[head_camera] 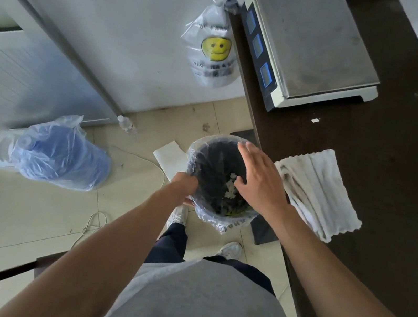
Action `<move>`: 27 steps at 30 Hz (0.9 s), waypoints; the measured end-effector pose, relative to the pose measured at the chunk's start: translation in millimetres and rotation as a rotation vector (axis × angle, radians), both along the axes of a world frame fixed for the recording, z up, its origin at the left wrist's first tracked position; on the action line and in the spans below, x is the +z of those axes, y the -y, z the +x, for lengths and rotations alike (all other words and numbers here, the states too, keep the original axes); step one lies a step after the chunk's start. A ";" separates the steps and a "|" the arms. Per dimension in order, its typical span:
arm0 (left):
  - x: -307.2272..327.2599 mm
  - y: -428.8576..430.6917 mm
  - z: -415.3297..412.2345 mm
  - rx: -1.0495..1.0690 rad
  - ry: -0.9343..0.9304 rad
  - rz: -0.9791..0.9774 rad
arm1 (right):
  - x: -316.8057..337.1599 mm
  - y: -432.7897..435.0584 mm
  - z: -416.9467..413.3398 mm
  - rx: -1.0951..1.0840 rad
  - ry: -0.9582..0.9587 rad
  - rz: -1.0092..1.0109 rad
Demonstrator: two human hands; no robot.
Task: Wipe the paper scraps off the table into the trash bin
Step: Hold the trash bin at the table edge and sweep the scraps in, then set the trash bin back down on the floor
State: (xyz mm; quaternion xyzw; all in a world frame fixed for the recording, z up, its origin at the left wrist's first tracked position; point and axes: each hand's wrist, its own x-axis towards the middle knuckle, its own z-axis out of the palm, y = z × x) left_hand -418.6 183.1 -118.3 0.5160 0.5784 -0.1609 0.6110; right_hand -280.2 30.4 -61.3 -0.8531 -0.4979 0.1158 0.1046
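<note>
A person stands at the edge of a dark table (404, 191), seen from above, with a lined trash bin (206, 144) held up beside the table's near edge. At far left, a blue water jug wrapped in clear plastic (62, 153) lies on the tiled floor, well apart from the work. The left hand (184, 184) is closed on the bin's near-left rim, gripping rim and liner together and steadying the bin just beside the table. The bin looks light and its thin plastic liner slippery, so a firm hold on the stiff rim rather than the loose film seems the safer grip. Inside the bin, white paper scraps (230, 187) rest against the dark liner; they appear feather-light and apt to flutter or cling, better swept than pinched. The right hand (259, 180) hovers over the bin's mouth, fingers spread and flat, holding nothing. To its right a folded white cloth (318, 193) lies on the table, soft and limp, easiest taken by bunching it from the top. Farther up the table, 1 small scrap (315, 120) remains on the dark surface, near a digital scale (313, 43). A smiley-face plastic bag (215, 48) hangs off the table's far corner. Most of the scraps seem to be in the bin already.
</note>
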 end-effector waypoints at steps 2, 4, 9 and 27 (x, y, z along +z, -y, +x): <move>-3.1 -9.2 -8.1 0.020 -0.011 0.012 | -8.5 -8.8 -7.9 0.050 -0.044 -0.043; -7.7 -18.3 -17.8 0.057 -0.024 0.019 | -19.3 -15.6 -16.0 0.099 -0.059 -0.092; -19.6 -40.9 -39.0 0.157 -0.036 0.027 | -52.6 -26.6 -25.0 0.117 -0.105 -0.199; -210.2 -58.4 -66.8 0.427 -0.110 -0.056 | -236.9 -61.2 -44.2 -0.727 -0.737 -0.412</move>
